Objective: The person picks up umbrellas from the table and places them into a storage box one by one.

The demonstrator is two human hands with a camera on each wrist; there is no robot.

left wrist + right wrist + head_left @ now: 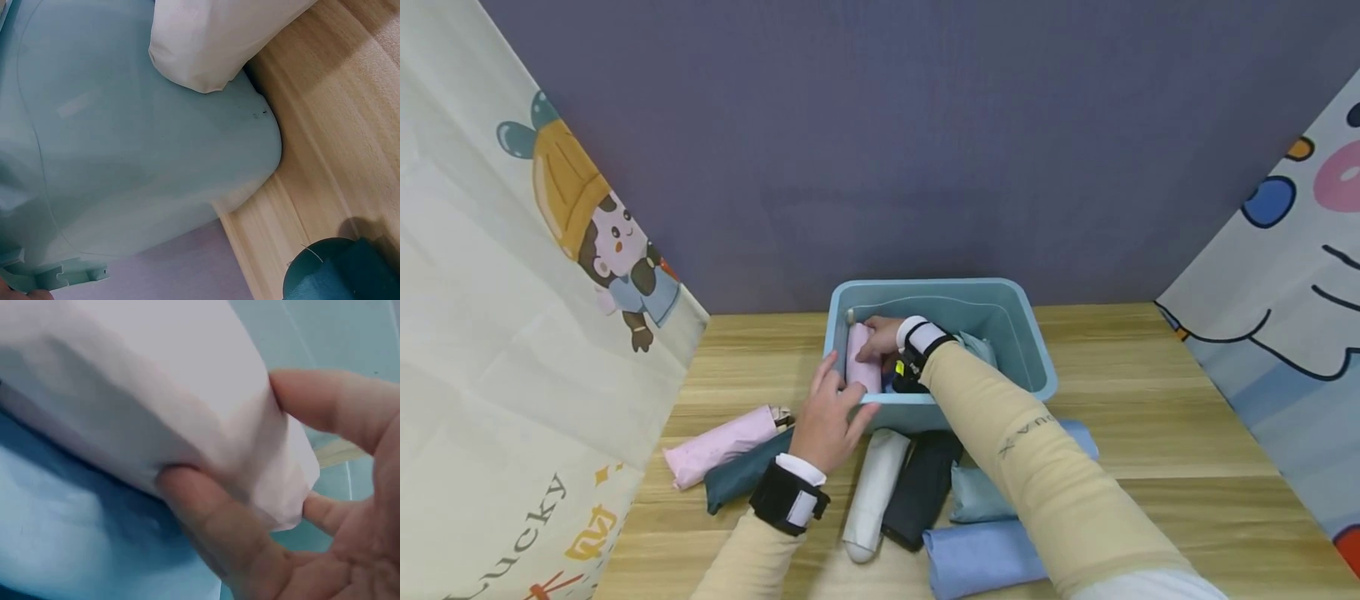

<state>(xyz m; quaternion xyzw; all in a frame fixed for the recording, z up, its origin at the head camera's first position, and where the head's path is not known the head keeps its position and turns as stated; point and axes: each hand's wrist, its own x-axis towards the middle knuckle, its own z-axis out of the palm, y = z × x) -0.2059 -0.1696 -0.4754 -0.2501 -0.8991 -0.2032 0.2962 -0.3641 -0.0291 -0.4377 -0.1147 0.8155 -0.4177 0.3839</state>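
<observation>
A folded pink umbrella [863,371] stands along the left wall inside a blue-green plastic bin [925,293]. My right hand [883,336] reaches into the bin and grips that umbrella; the right wrist view shows thumb and fingers on opposite sides of its pale pink cover [206,381]. At the bin's front left corner, my left hand [829,421] is spread, its fingertips at the rim. In the left wrist view a fingertip [28,295] shows at the rim's edge. A light blue-green umbrella [977,348] lies in the bin, partly hidden by my right wrist.
Before the bin lie a white umbrella [876,492], a black one [922,492], a grey-green one [981,493] and a blue one [985,554]. Left of them are another pink umbrella [726,446] and a dark teal one [741,475]. A dark wall [925,167] rises behind.
</observation>
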